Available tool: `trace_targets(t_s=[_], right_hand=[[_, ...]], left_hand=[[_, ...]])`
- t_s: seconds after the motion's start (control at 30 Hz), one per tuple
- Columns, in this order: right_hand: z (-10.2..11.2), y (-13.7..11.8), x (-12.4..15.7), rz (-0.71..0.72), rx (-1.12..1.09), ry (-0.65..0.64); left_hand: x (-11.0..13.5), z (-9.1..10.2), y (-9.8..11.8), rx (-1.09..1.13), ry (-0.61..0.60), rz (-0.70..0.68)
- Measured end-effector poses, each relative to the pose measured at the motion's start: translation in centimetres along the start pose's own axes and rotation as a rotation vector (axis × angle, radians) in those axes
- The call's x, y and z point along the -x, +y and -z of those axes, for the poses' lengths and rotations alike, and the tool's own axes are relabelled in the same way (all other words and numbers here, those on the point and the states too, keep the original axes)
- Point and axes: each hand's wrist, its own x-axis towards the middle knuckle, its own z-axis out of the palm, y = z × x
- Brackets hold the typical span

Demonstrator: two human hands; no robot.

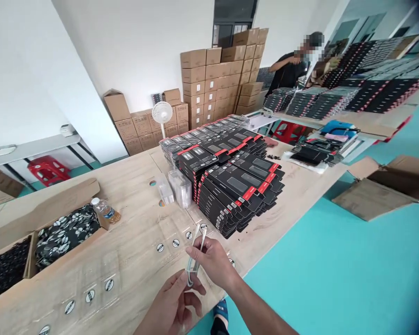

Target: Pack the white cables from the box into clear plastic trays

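We judge the narrow, clear plastic piece (192,267) part-worked: it is up in our hands above the wooden table's (136,186) near edge, while flat transparent sheets (99,271) with round black-and-white stickers (175,243) lie waiting. Our right hand (213,263) pinches its upper part; our left hand (174,298), its lower end.

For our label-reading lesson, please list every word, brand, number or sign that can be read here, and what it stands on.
Nothing is clearly legible.
Held clear plastic piece: no print made out.
Round stickers on the flat plastic packs: dark band, lettering too small.
Black-and-red boxes: white print too small.
Stacked cartons: markings and white labels too blurred.
Bottle label: too small.
Blue shoe: pale lettering, unclear.
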Motion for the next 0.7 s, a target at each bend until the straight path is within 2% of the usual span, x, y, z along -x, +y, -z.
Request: trace_targets(t_s=[0.07,0.17,0.23,0.3,0.43,0.53,0.63,0.7], right_hand=[[-1.2,-0.4,-0.1,0.017,-0.044,-0.018],[-2.7,-1.5,-0.3,0.026,-0.254,-0.056],[-3.5,-2.4,-0.4,0.08,-0.37,-0.085],[-4.1,-3.3,-0.5,0.141,-0.362,-0.097],[-4.8,-4.7,-0.6,0.208,-0.133,0.003],[-5.2,-5.8,-0.5,0.269,0.192,0.033],[-5.8,-6.8,-0.5,0.414,0.562,-0.082],[-6.1,-7.1,-0.5,0.515,0.681,-0.189]], left_hand=[[0.5,0.7,0.6,0.111,-0.019,-0.034],[1.2,1.5,2.1,0.243,-0.018,-0.098],[1.7,2.1,3.1,0.303,-0.043,-0.12],[2.0,2.6,3.8,0.331,-0.109,-0.117],[2.5,3.6,5.0,0.316,-0.28,-0.075],[3.0,3.9,6.2,0.317,-0.318,-0.082],[3.2,3.6,7.4,0.355,-0.306,-0.111],[3.0,3.3,7.8,0.409,-0.303,-0.118]])
